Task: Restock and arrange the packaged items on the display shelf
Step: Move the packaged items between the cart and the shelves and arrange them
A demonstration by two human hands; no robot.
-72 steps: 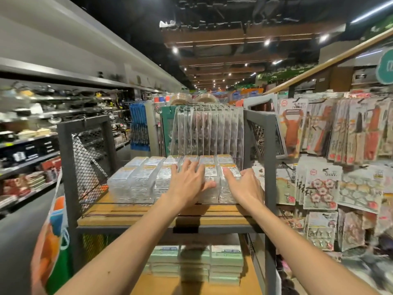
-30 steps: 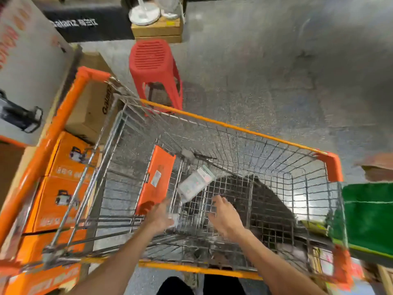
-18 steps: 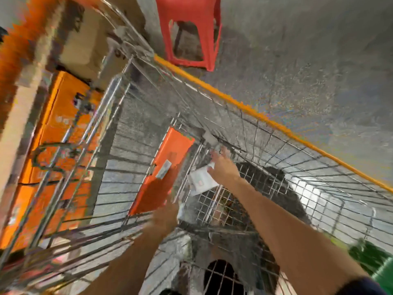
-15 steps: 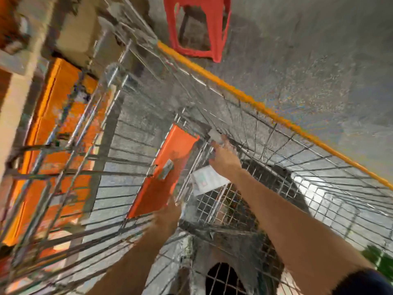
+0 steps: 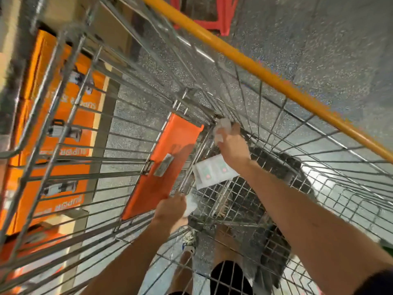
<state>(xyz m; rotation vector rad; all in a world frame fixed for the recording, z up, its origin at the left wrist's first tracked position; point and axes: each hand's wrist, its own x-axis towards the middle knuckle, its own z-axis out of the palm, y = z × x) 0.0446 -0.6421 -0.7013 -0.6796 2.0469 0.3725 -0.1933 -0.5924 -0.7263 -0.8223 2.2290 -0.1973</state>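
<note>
I look down into a wire shopping cart (image 5: 265, 75) with an orange rim. My right hand (image 5: 232, 146) reaches to the far corner of the cart floor and grips a small clear packaged item (image 5: 222, 129). A flat white packet (image 5: 212, 172) with red and green print lies on the wire floor just beneath my right wrist. My left hand (image 5: 171, 209) is lower, near the orange child-seat flap (image 5: 163, 165), and holds another small clear packet (image 5: 190, 206).
Orange product boxes (image 5: 61, 133) stand stacked to the left of the cart. A red plastic stool (image 5: 204, 15) sits on the speckled grey floor beyond the cart. My legs and a shoe (image 5: 189, 241) show under the cart.
The view turned from the display shelf down into the cart. My right hand has reached further to the cart's far corner and closed on a clear packet; my left hand stays low by the flap.
</note>
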